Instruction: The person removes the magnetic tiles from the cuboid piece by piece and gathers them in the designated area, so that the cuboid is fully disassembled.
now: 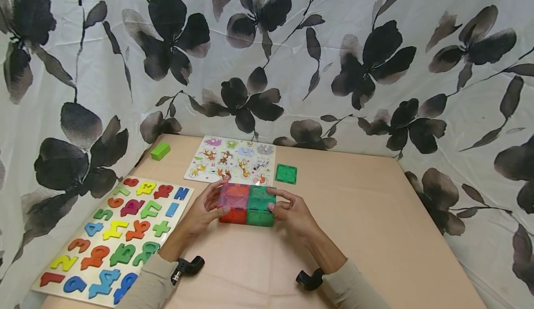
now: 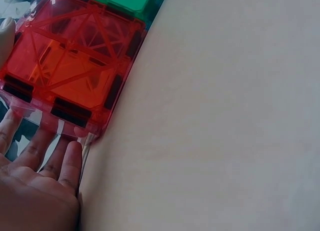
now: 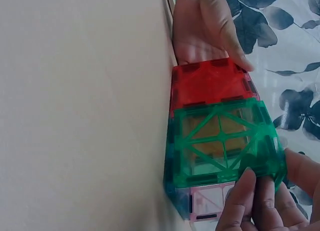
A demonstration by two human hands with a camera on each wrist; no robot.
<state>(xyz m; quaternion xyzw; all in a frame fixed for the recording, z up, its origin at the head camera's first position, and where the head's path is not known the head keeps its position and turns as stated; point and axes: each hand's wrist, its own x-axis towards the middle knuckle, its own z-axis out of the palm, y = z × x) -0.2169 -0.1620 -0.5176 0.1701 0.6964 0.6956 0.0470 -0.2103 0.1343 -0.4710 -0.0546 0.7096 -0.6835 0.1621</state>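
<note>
A box built of see-through magnetic tiles, its left half red (image 1: pixel 234 202) and its right half green (image 1: pixel 261 207), is between the two hands in the head view. My left hand (image 1: pixel 202 209) grips the red end, the thumb at the front and the fingers around the far left side. At the green end my right hand (image 1: pixel 292 210) pinches the tile corner with thumb and fingers. Inside, an orange colour shows through the green tile (image 3: pixel 223 137) in the right wrist view. Black magnets line the edges of the red tile (image 2: pixel 75 56) in the left wrist view.
A number puzzle board (image 1: pixel 58 289) lies at the left, close to the left forearm. Behind the box is an animal puzzle board (image 1: pixel 208 179), with a loose green tile (image 1: pixel 286 174) beside it. A light green block (image 1: pixel 160 151) sits at the back left, near a floral cloth (image 1: pixel 308 81).
</note>
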